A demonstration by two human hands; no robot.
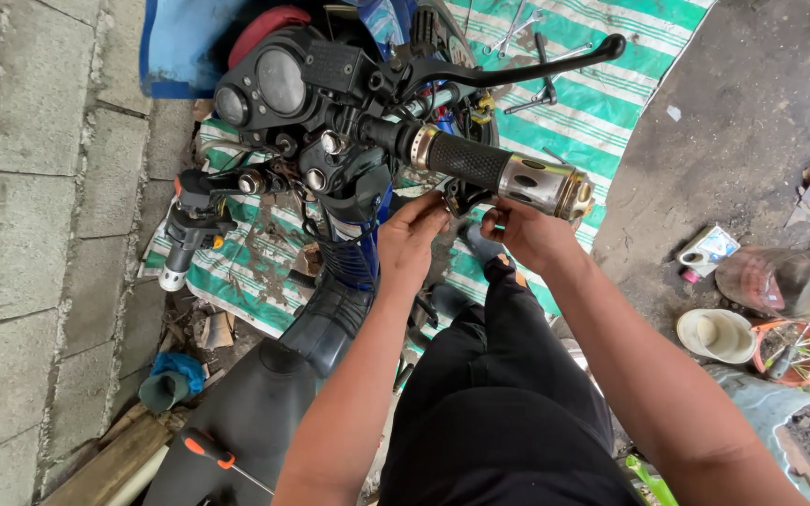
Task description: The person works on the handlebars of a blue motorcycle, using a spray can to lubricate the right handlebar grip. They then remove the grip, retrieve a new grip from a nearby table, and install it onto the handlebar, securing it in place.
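Observation:
I look down on a motorcycle's handlebar [466, 159] with a black rubber grip and a metal end weight [547, 186]. Just under the grip, my left hand [412, 234] and my right hand [522, 232] pinch a small dark part [462, 197] between their fingertips. A black brake lever [517, 67] sticks out above the grip. The round instrument cluster [269, 84] sits to the left. What exactly the fingers hold is partly hidden.
A green-and-white striped mat [602, 103] lies under the bike with wrenches [517, 33] on it. An orange-handled screwdriver [213, 452] rests on the black seat [246, 412]. A detached switch unit [189, 234] hangs at left. Pots and clutter [752, 319] stand at right; paving stones [39, 234] lie at left.

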